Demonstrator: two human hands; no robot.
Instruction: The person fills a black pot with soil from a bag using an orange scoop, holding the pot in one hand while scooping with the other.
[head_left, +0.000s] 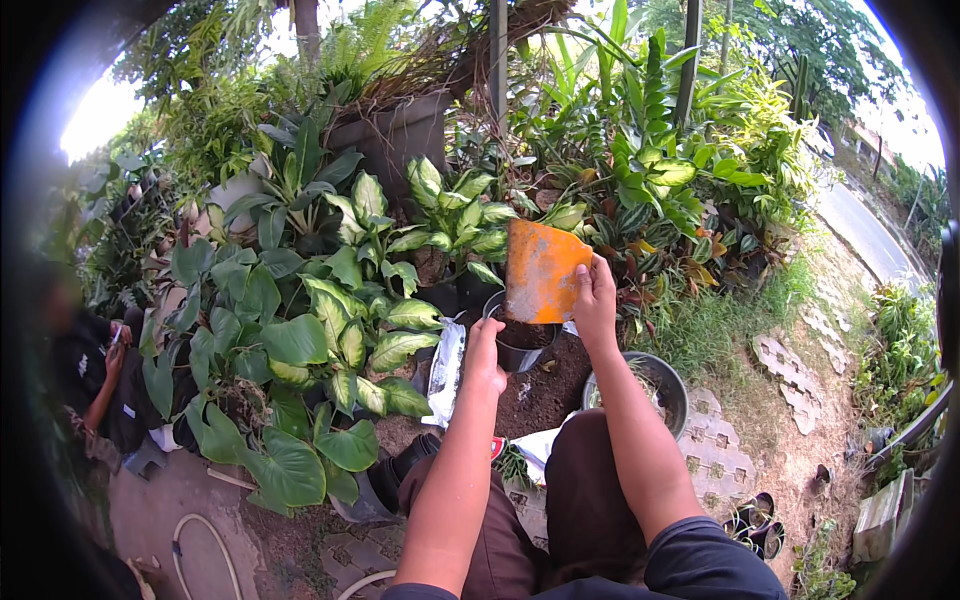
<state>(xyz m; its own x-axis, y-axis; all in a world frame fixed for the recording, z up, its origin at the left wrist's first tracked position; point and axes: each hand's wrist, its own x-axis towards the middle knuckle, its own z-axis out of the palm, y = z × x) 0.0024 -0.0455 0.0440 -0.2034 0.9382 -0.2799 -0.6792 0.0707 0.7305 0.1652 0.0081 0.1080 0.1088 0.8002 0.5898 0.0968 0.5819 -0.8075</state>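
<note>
My right hand (598, 296) grips the right edge of an orange plastic sheet or scoop (546, 270), smeared with grey dirt. It is tilted upright, with its lower edge at the mouth of a black plastic pot (516, 360). Dark soil (529, 335) shows inside this pot. My left hand (486, 352) holds the pot by its left side, thumb at the rim; the other fingers are mostly hidden. Below the pot, more loose dark soil (544, 401) lies on an opened white plastic sack (448, 367).
Variegated dieffenbachia (405, 349) crowds the left. A round grey tub (681, 401) holding grassy plants stands by my right forearm. Black pots (397, 472) sit near my left knee, small ones (757, 517) lower right. A hose (178, 551) lies lower left; a seated person (97, 375) is beyond.
</note>
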